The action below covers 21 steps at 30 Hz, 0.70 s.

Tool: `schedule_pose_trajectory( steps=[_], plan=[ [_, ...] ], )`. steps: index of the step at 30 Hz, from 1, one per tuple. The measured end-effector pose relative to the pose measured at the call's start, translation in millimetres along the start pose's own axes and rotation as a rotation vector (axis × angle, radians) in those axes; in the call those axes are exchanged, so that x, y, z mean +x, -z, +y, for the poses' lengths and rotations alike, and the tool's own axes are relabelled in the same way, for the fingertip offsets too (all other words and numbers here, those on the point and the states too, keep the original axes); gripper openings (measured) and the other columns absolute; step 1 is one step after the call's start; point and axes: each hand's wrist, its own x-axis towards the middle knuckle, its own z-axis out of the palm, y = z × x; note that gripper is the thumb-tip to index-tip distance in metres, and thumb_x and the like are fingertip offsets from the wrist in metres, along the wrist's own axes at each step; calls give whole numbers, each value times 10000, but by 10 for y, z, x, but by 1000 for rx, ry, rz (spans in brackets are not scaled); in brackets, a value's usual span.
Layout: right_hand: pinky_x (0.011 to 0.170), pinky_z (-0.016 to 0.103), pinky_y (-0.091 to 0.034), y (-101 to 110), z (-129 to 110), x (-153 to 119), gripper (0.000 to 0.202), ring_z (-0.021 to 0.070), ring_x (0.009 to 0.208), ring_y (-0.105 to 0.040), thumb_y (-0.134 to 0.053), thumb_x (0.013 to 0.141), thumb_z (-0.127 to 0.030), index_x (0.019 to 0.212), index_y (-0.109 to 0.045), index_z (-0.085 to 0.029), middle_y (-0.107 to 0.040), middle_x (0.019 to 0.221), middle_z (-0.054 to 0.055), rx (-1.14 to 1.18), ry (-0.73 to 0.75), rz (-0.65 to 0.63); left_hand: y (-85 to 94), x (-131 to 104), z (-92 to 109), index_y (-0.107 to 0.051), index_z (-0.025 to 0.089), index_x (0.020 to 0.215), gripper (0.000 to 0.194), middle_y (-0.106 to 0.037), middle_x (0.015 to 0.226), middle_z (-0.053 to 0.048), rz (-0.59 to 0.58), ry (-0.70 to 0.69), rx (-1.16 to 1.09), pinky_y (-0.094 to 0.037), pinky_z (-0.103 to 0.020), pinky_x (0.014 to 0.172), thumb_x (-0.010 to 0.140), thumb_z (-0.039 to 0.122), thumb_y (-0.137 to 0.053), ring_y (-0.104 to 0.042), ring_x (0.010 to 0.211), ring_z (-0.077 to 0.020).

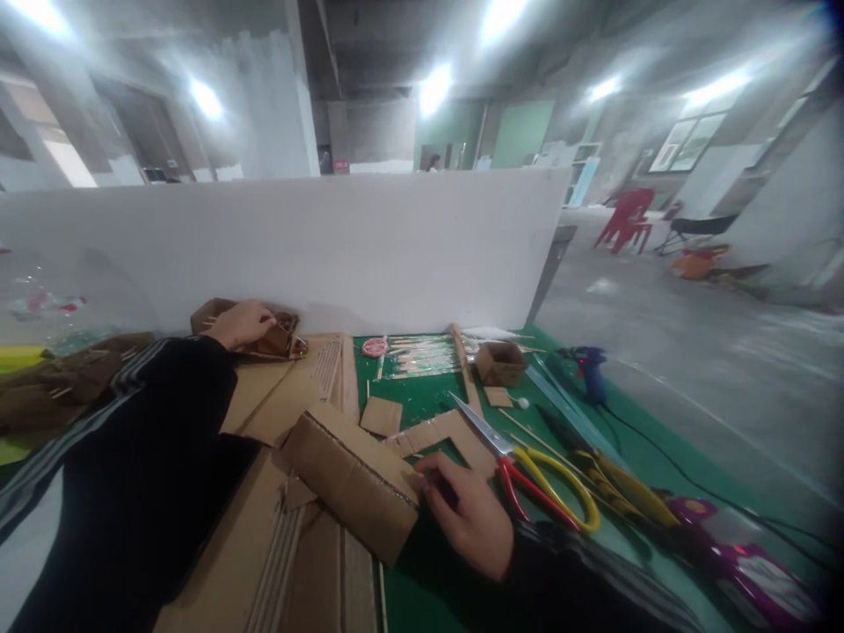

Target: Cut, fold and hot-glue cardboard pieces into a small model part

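Observation:
At the far left, my left hand [243, 325] reaches into an open cardboard box [209, 309] holding small brown scraps. Its fingers are bent together, and whatever they pinch is too small to make out. A closed, block-shaped cardboard box [356, 475] lies at an angle in front of me, partly on stacked cardboard sheets [228, 545]. My right hand [469, 514] is at its right end, thumb and forefinger closed on the edge. Beside that hand lie scissors [511, 453] with red and yellow handles, over a cut-out cardboard frame [435, 432].
Along the green table's right side are a blue glue gun [590, 374], yellow-and-black pliers [620, 488] and a purple device [745, 563] with cables. Bagged sticks [422, 356] and a small open box [501, 362] stand before the white partition [343, 251]. Plastic bottles [46, 299] stand left.

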Motion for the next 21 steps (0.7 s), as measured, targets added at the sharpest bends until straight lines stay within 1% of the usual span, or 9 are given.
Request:
schedule_pose_trajectory(
  steps=[4, 7, 9, 11, 14, 16, 17, 19, 21],
  plan=[
    [652, 327, -454, 16, -16, 5, 187, 201, 718, -603, -448, 948, -310, 997, -585, -193, -653, 801, 41, -1, -11, 8, 15, -5, 21, -590, 161, 1192, 314, -614, 1213, -86, -24, 30, 77, -538, -443, 875, 931, 335, -590, -627, 1038, -235],
    [753, 360, -482, 31, -26, 20, 198, 228, 882, -600, -557, 890, -333, 1029, -574, -193, -632, 985, 75, 6, -7, 34, 84, -50, 118, -600, 152, 1173, 313, -624, 1192, -78, -20, 39, 87, -534, -445, 879, 929, 348, -591, -629, 1034, -241],
    [877, 401, -476, 33, -18, 32, 322, 254, 1031, -568, -651, 816, -319, 1094, -548, -195, -590, 1123, 95, 14, 12, 30, 128, -103, 232, -608, 146, 1170, 327, -619, 1206, -65, -10, 33, 82, -515, -450, 912, 931, 368, -582, -620, 1060, -264],
    [980, 445, -435, 21, 1, 39, 509, 283, 1138, -523, -740, 728, -324, 1169, -518, -197, -552, 1214, 108, 11, 27, -15, 120, -194, 383, -602, 146, 1184, 348, -609, 1232, -72, -8, 17, 63, -484, -470, 952, 939, 390, -562, -602, 1100, -271],
    [1018, 499, -400, -12, 25, 34, 726, 328, 1178, -497, -825, 623, -379, 1240, -495, -189, -534, 1274, 127, -20, -3, -98, -29, -458, 644, -616, 161, 1163, 377, -651, 1168, -90, -81, -20, 2, -468, -485, 950, 939, 453, -536, -619, 1065, -247],
    [1011, 518, -394, -32, 30, 23, 754, 341, 1167, -500, -832, 614, -387, 1257, -494, -182, -545, 1276, 133, -40, -31, -136, -177, -716, 800, -677, 199, 1100, 416, -716, 1032, -97, -177, -46, -59, -482, -444, 899, 923, 528, -492, -659, 973, -272],
    [1004, 521, -397, -38, 30, 18, 739, 341, 1159, -504, -824, 626, -379, 1259, -497, -182, -552, 1270, 132, -40, -41, -150, -242, -855, 863, -689, 219, 1093, 432, -727, 1025, -99, -219, -70, -99, -488, -408, 884, 919, 546, -467, -665, 969, -280],
    [995, 514, -408, -41, 32, 12, 693, 333, 1153, -508, -803, 653, -350, 1256, -503, -186, -556, 1263, 126, -17, -46, -162, -322, -1119, 949, -648, 244, 1200, 447, -709, 1147, -84, -295, -132, -189, -493, -344, 890, 918, 530, -451, -656, 1033, -266],
    [1005, 504, -412, -29, 41, 16, 657, 323, 1171, -500, -784, 673, -324, 1252, -504, -192, -545, 1274, 123, 17, -19, -149, -324, -1326, 986, -575, 276, 1305, 484, -670, 1247, -54, -360, -182, -266, -499, -302, 897, 883, 507, -526, -656, 1041, -231]
  ],
)
